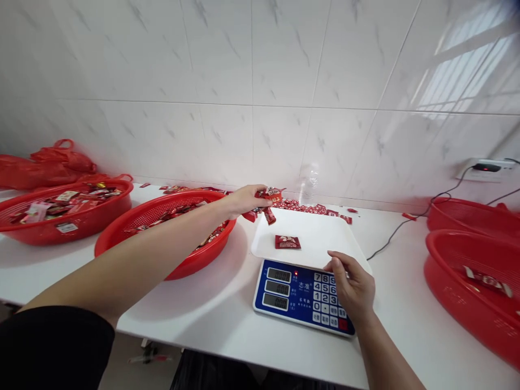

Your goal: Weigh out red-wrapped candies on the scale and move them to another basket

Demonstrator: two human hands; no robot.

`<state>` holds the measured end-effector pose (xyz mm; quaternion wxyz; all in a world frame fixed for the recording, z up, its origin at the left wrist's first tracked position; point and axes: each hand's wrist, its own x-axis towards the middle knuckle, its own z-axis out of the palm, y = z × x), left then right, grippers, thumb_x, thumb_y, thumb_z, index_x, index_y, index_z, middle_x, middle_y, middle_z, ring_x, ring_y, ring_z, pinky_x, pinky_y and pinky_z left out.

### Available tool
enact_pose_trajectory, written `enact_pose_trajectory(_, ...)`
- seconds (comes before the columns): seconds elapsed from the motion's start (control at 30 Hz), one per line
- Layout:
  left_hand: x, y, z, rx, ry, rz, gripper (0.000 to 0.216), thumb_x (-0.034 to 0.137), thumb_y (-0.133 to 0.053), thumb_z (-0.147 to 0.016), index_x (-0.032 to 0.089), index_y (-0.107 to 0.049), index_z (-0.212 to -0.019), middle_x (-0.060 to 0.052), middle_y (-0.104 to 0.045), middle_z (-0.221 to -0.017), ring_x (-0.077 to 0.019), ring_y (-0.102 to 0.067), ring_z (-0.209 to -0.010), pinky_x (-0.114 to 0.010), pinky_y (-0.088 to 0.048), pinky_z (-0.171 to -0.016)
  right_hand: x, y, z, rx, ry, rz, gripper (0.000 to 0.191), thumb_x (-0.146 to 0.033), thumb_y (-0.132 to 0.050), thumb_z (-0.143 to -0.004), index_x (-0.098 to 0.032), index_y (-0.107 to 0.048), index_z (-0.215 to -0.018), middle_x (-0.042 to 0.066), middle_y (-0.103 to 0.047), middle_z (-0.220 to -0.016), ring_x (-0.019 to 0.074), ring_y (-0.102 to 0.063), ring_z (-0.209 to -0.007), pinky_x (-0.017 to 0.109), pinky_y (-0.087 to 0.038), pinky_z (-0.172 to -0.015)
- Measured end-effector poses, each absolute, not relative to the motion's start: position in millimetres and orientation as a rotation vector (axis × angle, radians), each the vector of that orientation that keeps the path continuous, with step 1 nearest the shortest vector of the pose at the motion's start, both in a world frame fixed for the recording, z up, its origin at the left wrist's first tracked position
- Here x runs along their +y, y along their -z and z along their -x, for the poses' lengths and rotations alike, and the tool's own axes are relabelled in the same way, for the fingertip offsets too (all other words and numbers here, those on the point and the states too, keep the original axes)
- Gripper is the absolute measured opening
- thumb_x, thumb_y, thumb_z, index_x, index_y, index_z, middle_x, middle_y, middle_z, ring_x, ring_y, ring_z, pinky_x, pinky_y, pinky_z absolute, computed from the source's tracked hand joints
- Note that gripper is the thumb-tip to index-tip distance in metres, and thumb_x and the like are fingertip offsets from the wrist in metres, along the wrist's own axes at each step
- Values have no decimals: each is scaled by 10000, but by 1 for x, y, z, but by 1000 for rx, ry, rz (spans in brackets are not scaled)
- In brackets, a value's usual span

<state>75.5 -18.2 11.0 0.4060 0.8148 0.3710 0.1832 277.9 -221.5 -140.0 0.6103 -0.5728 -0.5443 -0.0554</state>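
My left hand (245,200) reaches over the far left corner of the scale's white pan (320,233), closed around several small red candy packets (273,196). Some packets stick out past its fingers. On the pan lies one dark red packet (287,242), flat. The blue keypad panel of the scale (303,287) faces me, its displays too faint to read surely. My right hand (352,284) hovers at the pan's near right edge, over the keypad. Its fingers are curled in with the thumb close to the index finger, and nothing shows in them.
Left of the scale stand two red baskets of packets, a near one (203,264) and a farther one (91,222). Red bags (44,168) lie behind. Loose packets (300,206) line the wall. Red basins (459,292) stand at right, beside a cable (396,233).
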Motion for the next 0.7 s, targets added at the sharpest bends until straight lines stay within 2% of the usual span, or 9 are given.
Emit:
enact_pose_trajectory(0.17, -32, 12, -114, 844, -380, -2113, 397, 265, -639, -766, 206, -617, -1158, -55, -667, -1032, -143, -619, -764, -218, -492, -538, -219, 139, -279, -1256, 101, 1302, 229, -346, -507, -929, -193, -668, -986, 11, -679, -689, 146, -650, -634, 283, -553, -638)
enact_pose_trajectory(0.27, -32, 20, -124, 896, -332, -2181, 474, 215, -612, -755, 201, -590, -1228, -67, -655, -1099, -170, -634, -873, -238, -520, -625, -217, 140, -280, -1267, 93, 1280, 210, -325, -512, -928, -201, -669, -993, 3, -678, -694, 139, -650, -635, 274, -549, -632)
enact_pose_trajectory(0.4, -31, 25, -128, 916, -284, -2245, 667, 183, -568, -758, 245, -423, -1406, -77, -596, -1243, -196, -620, -992, -286, -527, -764, -218, 139, -280, -1282, 93, 1279, 203, -314, -510, -931, -209, -670, -998, -2, -677, -698, 141, -651, -644, 272, -542, -638)
enact_pose_trajectory(0.6, -29, 33, -128, 963, -205, -2305, 603, 139, -475, -806, 251, -424, -1396, -96, -521, -1366, -214, -619, -1033, -318, -524, -803, -218, 135, -279, -1291, 110, 1295, 216, -326, -496, -934, -204, -665, -988, 11, -681, -701, 146, -651, -648, 277, -543, -633)
enact_pose_trajectory(0.7, -26, 43, -127, 934, -277, -2509, 515, 189, -483, -839, 210, -475, -1354, -84, -494, -1407, -230, -504, -1231, -340, -437, -998, -218, 135, -278, -1291, 108, 1292, 219, -334, -494, -934, -205, -663, -987, 11, -680, -696, 147, -649, -646, 281, -544, -641)
